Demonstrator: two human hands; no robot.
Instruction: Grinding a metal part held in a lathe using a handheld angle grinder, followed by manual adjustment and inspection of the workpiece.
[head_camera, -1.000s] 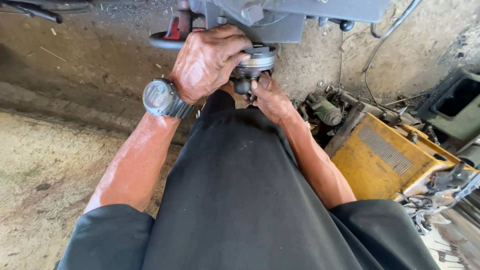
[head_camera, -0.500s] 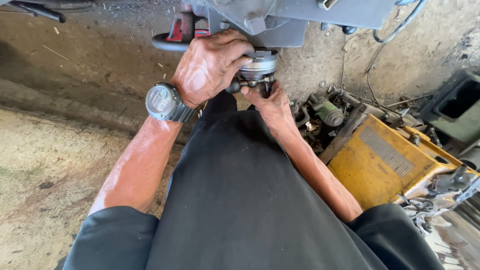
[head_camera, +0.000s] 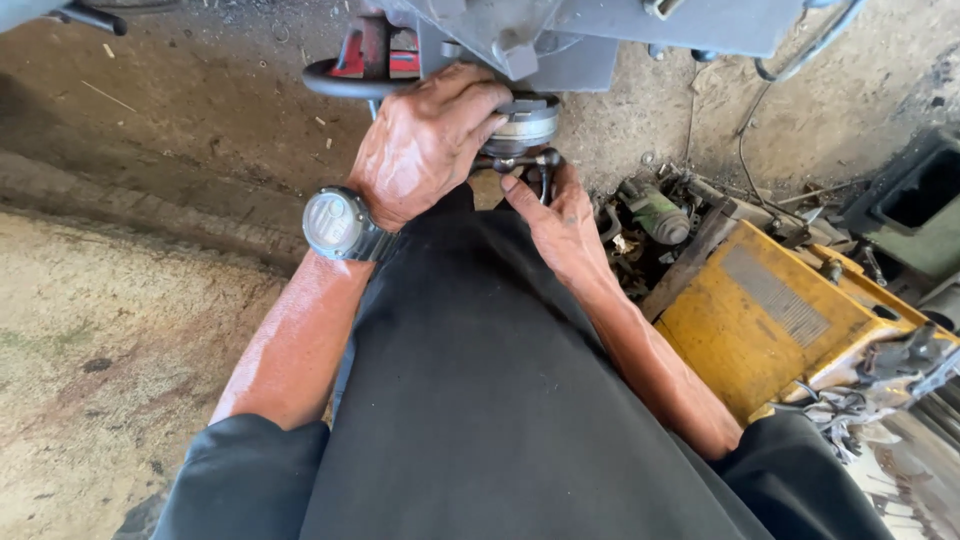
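Hands at a grey machine (head_camera: 600, 30): left hand (head_camera: 425, 140) wraps the round metal fitting (head_camera: 528, 118) under the machine's edge; right hand (head_camera: 560, 215) grips a dark lever (head_camera: 520, 160) just below. Yellow housing (head_camera: 750, 320) crowds the right; bare floor (head_camera: 100, 330) lies left.

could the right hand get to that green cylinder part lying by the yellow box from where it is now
Probably yes: the green cylinder part lies uncovered just right of the right hand, nothing between them, though the hand is occupied on the dark handle.
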